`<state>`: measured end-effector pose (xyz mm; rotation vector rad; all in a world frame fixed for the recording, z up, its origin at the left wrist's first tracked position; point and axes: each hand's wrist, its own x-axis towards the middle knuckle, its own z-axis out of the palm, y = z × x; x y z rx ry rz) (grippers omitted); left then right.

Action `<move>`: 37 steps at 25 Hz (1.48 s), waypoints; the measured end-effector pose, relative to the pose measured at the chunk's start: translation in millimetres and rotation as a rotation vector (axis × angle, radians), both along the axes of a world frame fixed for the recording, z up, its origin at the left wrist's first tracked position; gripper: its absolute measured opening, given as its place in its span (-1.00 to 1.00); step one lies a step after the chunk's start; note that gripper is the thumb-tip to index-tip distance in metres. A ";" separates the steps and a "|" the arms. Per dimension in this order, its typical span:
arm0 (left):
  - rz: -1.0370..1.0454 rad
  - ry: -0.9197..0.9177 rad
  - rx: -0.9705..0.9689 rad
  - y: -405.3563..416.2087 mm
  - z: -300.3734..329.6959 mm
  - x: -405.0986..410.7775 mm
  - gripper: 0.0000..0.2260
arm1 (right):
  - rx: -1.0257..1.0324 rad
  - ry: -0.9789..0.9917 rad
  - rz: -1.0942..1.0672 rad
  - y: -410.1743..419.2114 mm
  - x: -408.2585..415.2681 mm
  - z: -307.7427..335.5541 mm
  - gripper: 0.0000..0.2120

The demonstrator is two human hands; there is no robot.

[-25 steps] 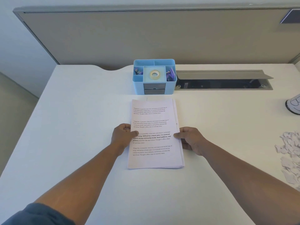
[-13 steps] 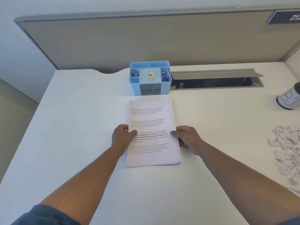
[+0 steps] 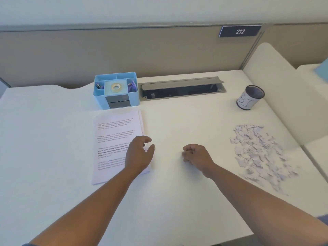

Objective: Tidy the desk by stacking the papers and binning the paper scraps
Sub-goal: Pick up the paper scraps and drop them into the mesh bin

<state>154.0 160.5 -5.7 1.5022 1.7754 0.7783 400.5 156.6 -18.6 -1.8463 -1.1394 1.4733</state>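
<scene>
A stack of printed papers (image 3: 113,137) lies squared on the white desk in front of the blue organiser. My left hand (image 3: 139,154) hovers over the stack's right edge, fingers loosely curled, holding nothing. My right hand (image 3: 196,155) is over bare desk to the right of the stack, fingers curled in, nothing visible in it. A heap of torn paper scraps (image 3: 257,150) is spread at the right of the desk. A small black mesh bin (image 3: 249,97) with a white hand-lettered label stands behind the scraps.
A blue desk organiser (image 3: 116,90) with tape and clips stands at the back. An open grey cable tray (image 3: 181,88) is sunk into the desk beside it. A beige partition runs along the back; a white side panel (image 3: 276,89) rises at the right.
Both hands have let go of the paper stack and moved to the right. The view has turned right, bringing the scraps and the bin into sight.
</scene>
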 end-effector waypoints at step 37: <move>-0.270 0.712 -0.089 63.4 -80.1 330.6 -0.46 | 0.451 -0.444 0.447 110.0 333.2 -12.1 -0.73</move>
